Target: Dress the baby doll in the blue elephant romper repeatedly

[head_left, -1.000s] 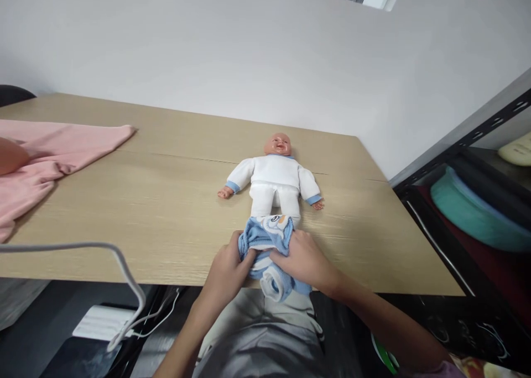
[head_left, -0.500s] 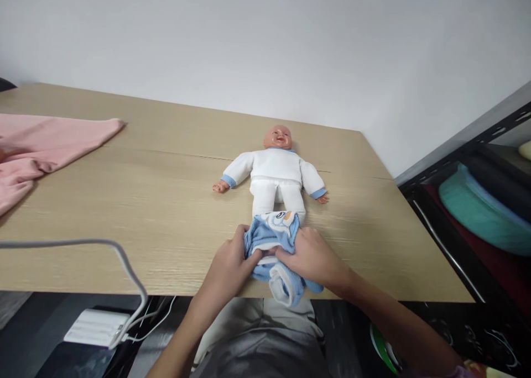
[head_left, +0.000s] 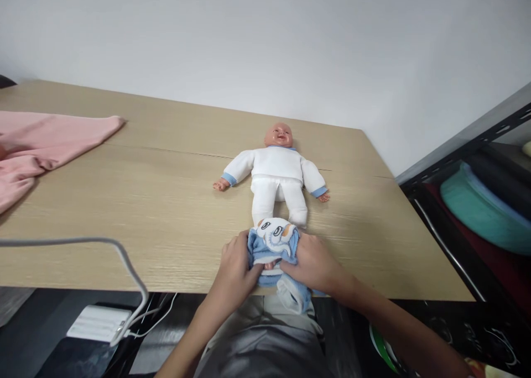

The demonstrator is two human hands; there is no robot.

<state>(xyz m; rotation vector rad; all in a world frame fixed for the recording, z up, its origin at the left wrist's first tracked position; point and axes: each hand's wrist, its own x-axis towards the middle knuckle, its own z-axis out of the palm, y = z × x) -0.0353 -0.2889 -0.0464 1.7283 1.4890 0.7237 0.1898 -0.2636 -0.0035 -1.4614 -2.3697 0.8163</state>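
A doll (head_left: pixel 277 165) in a white top with blue cuffs and white legs lies on its back, its feet toward me. Bunched at its lower legs is a small blue baby garment (head_left: pixel 265 248) with a white cartoon face and a white-cuffed tube hanging toward the table edge. My left hand (head_left: pixel 235 264) grips the garment's left side, thumb in the opening. On the other side my right hand (head_left: pixel 317 261) is closed on it likewise. Something skin-coloured shows in the opening between my thumbs; I cannot tell whether it is a doll's foot or fingertips.
The wooden table (head_left: pixel 166 201) meets a white wall at the back. A pink cloth (head_left: pixel 53 140) lies at far left. A grey cable (head_left: pixel 124 256) loops over the front edge to a white power bank (head_left: pixel 99 323). At right stands a black shelf with a teal item (head_left: pixel 485 209).
Both hands have shifted slightly toward me with the garment, and its top edge has slid down the doll's legs. More of the cartoon face now shows, both eyes visible.
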